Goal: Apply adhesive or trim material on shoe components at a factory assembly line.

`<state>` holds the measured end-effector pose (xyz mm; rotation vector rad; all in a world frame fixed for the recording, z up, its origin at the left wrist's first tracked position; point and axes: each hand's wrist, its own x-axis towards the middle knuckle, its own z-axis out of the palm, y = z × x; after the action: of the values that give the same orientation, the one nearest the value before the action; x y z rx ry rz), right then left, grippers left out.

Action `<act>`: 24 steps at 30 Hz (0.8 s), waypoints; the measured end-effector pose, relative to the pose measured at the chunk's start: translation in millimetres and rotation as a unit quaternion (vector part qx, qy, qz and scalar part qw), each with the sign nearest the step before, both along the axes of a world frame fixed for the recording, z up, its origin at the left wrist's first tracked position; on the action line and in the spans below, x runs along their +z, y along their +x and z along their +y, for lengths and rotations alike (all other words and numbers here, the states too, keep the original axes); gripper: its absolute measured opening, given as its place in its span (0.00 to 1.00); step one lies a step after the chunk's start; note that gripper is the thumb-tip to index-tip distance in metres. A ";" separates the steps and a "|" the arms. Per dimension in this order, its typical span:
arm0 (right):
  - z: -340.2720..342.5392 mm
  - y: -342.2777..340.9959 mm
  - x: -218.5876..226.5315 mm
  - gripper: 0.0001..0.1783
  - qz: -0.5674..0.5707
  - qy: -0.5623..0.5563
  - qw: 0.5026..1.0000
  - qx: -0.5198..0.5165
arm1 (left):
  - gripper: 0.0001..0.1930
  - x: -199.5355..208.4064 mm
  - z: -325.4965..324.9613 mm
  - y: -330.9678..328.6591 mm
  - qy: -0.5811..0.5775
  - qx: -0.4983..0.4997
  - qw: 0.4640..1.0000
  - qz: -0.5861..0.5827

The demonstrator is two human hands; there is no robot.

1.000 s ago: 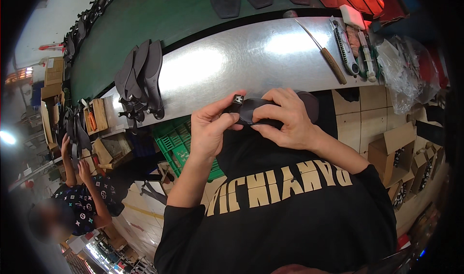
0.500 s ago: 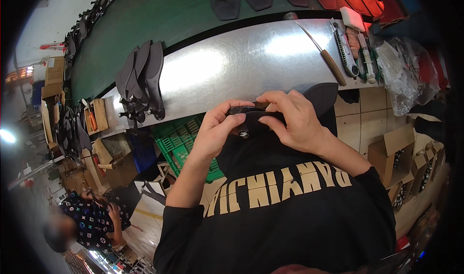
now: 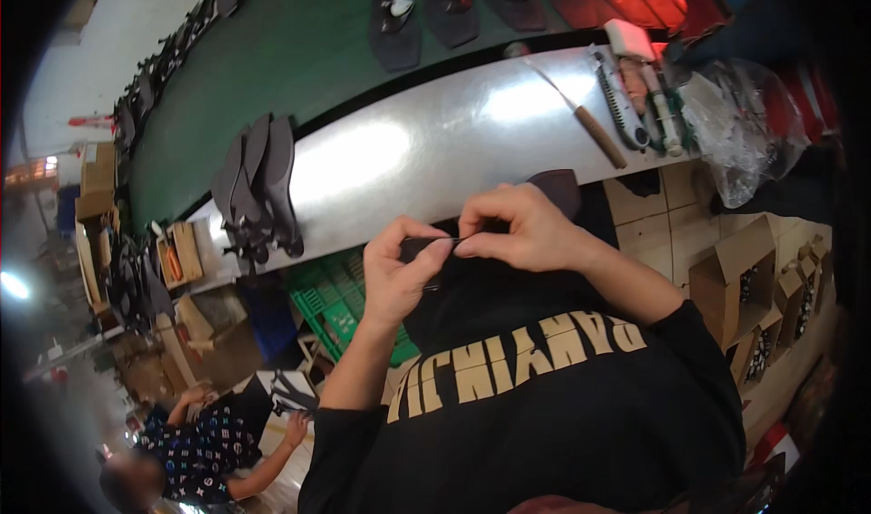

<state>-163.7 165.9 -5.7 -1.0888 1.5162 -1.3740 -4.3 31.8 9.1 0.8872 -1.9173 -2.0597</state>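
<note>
Both hands pinching dark sole piece (image 3: pixel 426 246) off bench near edge (image 3: pixel 381 215): left fingers (image 3: pixel 435 258) underneath, right fingers (image 3: pixel 476 233) gripping top edge; keep pinch firm, piece level.

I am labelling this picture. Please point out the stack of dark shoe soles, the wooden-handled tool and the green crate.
Stack of dark shoe soles (image 3: pixel 259 187), head view, middle of the stack.
Wooden-handled tool (image 3: pixel 601 137), head view, on its brown handle.
Green crate (image 3: pixel 328 301), head view, on its slotted wall.

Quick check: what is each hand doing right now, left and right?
Left hand: closed, pinching the dark shoe piece.
Right hand: closed, pinching the same piece.
</note>
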 end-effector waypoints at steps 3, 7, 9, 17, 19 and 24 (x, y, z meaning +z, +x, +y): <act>-5.9 -19.4 18.9 0.11 0.244 -0.089 0.959 -0.110 | 0.03 -15.9 -18.3 6.2 0.021 0.093 0.994 0.056; 1.8 -66.9 6.2 0.20 0.383 -0.143 0.844 -0.348 | 0.13 -35.9 -41.8 11.6 0.172 0.265 0.946 0.079; 10.3 -80.0 -25.2 0.18 0.431 -0.089 0.812 -0.384 | 0.17 -53.6 -41.3 14.9 0.257 0.264 0.929 0.044; 29.9 -77.0 -80.6 0.13 0.425 -0.014 0.854 -0.301 | 0.14 -82.6 -39.3 10.8 0.530 0.290 0.795 0.045; 21.6 -39.6 -64.6 0.16 0.278 -0.096 0.922 -0.250 | 0.14 -74.2 -36.0 -4.7 0.560 0.242 0.789 0.071; 24.3 13.4 -25.7 0.36 -0.081 -0.021 0.996 -0.031 | 0.16 -57.6 -11.8 -34.1 0.529 0.156 0.830 0.082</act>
<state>-150.3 190.2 -31.4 -0.9384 1.4184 -1.5046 -38.4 20.0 -48.5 1.0241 -0.3434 -2.7729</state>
